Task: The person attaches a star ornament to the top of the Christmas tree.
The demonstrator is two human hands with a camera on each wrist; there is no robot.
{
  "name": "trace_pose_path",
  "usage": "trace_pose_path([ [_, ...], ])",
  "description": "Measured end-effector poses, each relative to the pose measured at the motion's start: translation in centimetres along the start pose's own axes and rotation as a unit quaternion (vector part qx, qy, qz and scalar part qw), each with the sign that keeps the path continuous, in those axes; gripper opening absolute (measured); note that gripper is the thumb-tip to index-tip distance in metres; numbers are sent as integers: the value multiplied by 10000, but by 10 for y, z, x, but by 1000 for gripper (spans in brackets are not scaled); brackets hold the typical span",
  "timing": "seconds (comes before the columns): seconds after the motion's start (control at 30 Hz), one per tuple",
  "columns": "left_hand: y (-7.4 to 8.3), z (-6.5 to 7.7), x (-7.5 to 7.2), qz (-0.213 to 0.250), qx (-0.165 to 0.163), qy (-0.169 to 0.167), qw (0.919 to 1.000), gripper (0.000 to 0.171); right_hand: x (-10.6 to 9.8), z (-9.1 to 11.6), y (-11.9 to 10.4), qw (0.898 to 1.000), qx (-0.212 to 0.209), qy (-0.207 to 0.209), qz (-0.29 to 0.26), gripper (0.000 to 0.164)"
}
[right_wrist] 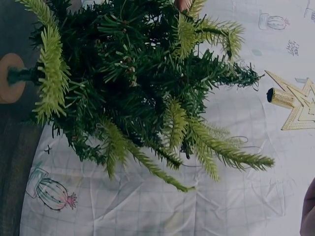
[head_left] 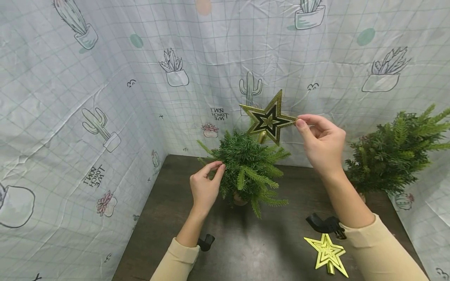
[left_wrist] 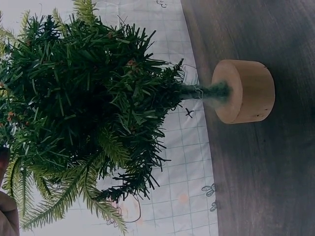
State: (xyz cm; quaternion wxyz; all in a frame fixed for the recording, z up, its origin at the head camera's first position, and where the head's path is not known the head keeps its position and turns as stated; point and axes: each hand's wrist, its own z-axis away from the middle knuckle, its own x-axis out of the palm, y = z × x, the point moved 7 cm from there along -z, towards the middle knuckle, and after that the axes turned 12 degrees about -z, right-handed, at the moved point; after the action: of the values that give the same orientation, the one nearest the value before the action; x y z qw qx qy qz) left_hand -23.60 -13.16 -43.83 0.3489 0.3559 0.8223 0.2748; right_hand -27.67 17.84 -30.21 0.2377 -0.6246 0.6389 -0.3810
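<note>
1. The small tree [head_left: 246, 166], the landmark here, stands upright on the dark wooden table [head_left: 267, 242]; its round wooden base [left_wrist: 251, 92] sits flat on the tabletop, as the left wrist view shows.
2. At the tree's left side, the left hand [head_left: 205, 189] brings thumb and fingertips together at the edge of the foliage, pinching it; exactly which twig is hidden.
3. Above the tree and to its right, the right hand [head_left: 323, 146] pinches one point of a gold star [head_left: 270, 121] between thumb and fingers.
4. The gold star is held tilted over the treetop, its short tubular socket [right_wrist: 283, 98] pointing toward the tip; in the right wrist view, socket and tip are near each other but apart.
5. A second star [head_left: 327, 251], bright yellow-gold, lies on the table in front of the tree, off to the right.
6. Well to the right of the tree stands another tree [head_left: 400, 152], with similar light and dark green sprigs.
7. Behind the tree hangs a pale gridded cloth [head_left: 211, 50] printed with potted cacti.
</note>
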Motion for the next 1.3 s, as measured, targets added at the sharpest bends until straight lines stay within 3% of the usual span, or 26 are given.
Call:
trace_pose_path([
  [0.83, 0, 1, 1, -17, -108, -69, 9999, 20, 30, -1, 5, 9989, -198, -258, 344, 15],
  [1.1, -1, 2, 1, -38, -93, -54, 9999, 20, 42, 0, -9, 9979, -273, -375, 460, 12],
  [1.3, -1, 2, 1, -5, -89, -63, 9999, 21, 36, -5, 5, 9964, -305, -436, 660, 13],
])
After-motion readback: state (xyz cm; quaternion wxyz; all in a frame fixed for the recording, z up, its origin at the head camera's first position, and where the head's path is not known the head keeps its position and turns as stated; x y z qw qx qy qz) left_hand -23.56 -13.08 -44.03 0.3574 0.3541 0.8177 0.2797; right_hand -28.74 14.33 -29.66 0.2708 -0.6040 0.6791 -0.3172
